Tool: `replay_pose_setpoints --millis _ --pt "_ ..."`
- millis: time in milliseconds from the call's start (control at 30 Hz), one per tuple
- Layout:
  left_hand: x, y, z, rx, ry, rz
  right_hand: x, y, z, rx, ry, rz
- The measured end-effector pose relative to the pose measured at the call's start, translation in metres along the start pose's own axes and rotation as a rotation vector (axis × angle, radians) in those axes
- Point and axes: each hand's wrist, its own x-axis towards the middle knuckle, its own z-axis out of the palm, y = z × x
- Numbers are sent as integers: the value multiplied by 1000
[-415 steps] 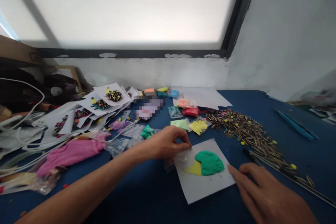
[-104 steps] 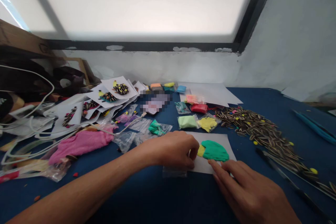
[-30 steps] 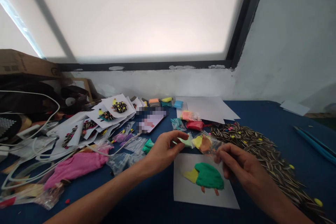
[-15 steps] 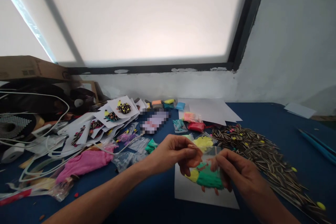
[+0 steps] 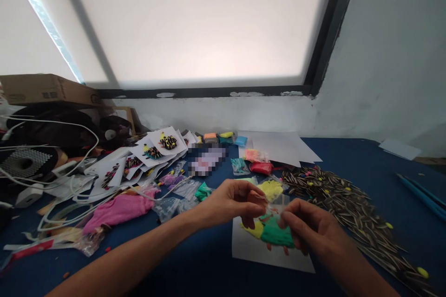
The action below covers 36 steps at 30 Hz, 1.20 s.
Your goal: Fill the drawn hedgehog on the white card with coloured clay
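Observation:
My left hand [image 5: 240, 202] is raised over a white sheet, its fingers curled at the near edge of a small clear plastic bag [image 5: 276, 202] with orange clay in it. Thumb and fingertips of my right hand [image 5: 308, 222] pinch the bag's other side. Most of the orange clay is hidden by the fingers. Below both hands lies the white sheet [image 5: 268, 260], bearing a clay figure [image 5: 278, 235] with a green body, a yellow part at its left and small orange pieces beneath. The hands cover part of the figure.
Striped sunflower seeds [image 5: 344, 199] are heaped at right, beside blue tweezers [image 5: 423, 197]. Bagged yellow clay [image 5: 271, 190] and red clay [image 5: 261, 168] lie behind the hands. Finished seed cards [image 5: 163, 144], pink clay [image 5: 121, 211] and a white cable [image 5: 75, 216] crowd the left.
The orange clay at my left fingertips shows less now, and the gap between left thumb and fingers is wider. My right hand has shifted slightly left. The view has turned a little.

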Motion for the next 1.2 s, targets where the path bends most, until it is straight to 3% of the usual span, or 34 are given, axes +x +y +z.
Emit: replay_pose_setpoints --millis 367,600,800,1133,1200 --pt "-1 -1 2 36 50 -26 -1 -6 1 35 -46 11" --pt "1 -6 0 -14 -10 -25 1 1 -1 17 -103 23" --pt "-4 2 3 51 -22 -28 -2 -3 0 7 -9 -4" --pt "-2 1 3 -103 -79 -36 -5 -6 5 60 36 46" --pt "-3 1 4 -120 -122 -39 -5 -5 6 70 103 50"
